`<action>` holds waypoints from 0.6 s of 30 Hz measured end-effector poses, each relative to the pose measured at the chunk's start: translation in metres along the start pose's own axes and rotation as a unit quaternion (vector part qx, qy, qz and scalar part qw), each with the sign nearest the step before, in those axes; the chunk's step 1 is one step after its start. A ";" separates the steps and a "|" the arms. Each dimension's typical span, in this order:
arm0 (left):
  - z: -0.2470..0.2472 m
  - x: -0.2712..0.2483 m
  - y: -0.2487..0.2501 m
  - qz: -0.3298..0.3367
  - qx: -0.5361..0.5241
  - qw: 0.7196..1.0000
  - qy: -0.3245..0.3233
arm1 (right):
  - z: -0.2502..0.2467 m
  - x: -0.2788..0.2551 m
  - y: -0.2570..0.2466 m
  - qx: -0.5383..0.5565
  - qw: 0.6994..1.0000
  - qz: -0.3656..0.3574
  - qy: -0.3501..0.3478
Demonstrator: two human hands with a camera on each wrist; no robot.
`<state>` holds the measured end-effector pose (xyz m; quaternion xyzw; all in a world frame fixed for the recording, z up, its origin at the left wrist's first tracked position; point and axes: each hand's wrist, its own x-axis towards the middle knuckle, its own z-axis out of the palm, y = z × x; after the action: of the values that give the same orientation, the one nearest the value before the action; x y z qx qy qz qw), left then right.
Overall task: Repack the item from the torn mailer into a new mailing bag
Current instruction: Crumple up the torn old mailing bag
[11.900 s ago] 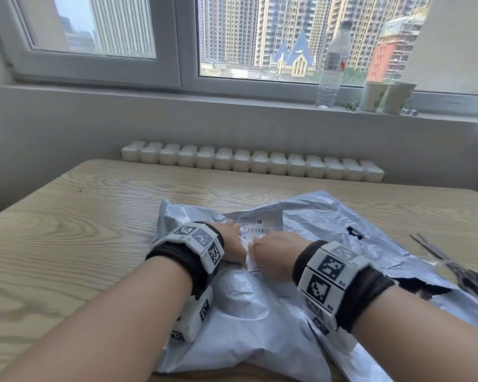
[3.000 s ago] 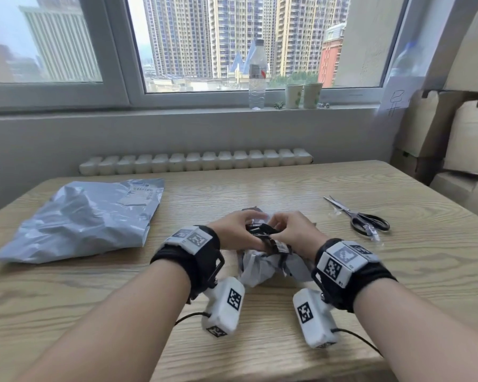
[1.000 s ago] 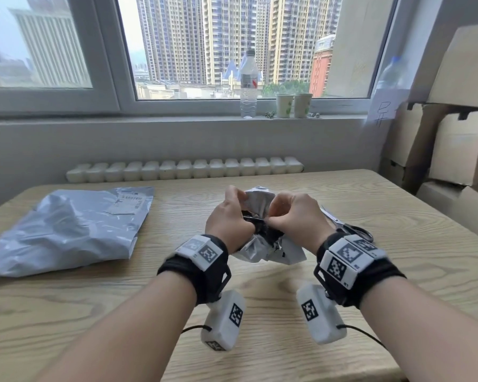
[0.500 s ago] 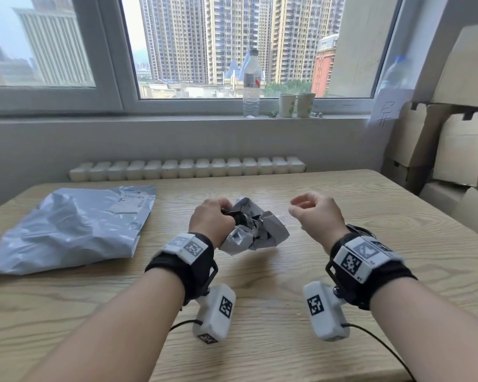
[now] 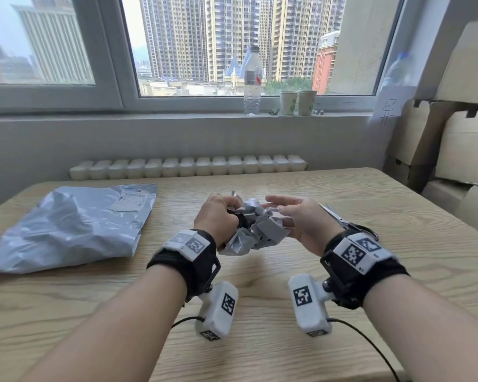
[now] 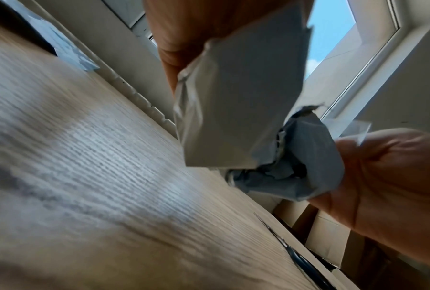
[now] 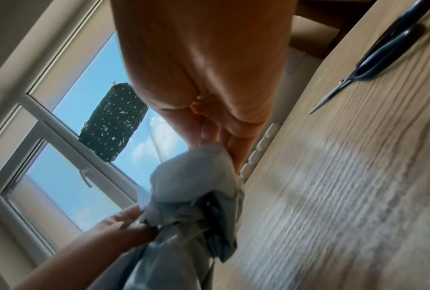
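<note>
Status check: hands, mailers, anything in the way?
Left hand grips crumpled torn mailer; right hand open against it. Packed mailing bag lies left. Scissors right, clear.

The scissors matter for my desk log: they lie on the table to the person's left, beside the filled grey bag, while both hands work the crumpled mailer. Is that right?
Not quite. The scissors lie on the table to the person's right, behind the right hand, as the head view shows. The filled grey bag alone is at the left. Both hands, with the left hand, are on the crumpled mailer.
</note>
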<state>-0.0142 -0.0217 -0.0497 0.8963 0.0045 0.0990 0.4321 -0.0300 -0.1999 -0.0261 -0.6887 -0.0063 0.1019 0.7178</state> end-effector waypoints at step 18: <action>-0.007 -0.010 0.005 0.072 -0.070 0.995 0.002 | 0.012 0.007 0.010 -0.166 0.985 -0.046 -0.013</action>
<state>-0.0260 -0.0209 -0.0435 0.8618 -0.0665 0.1320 0.4853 -0.0261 -0.1870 -0.0367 -0.7956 -0.0639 0.0758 0.5976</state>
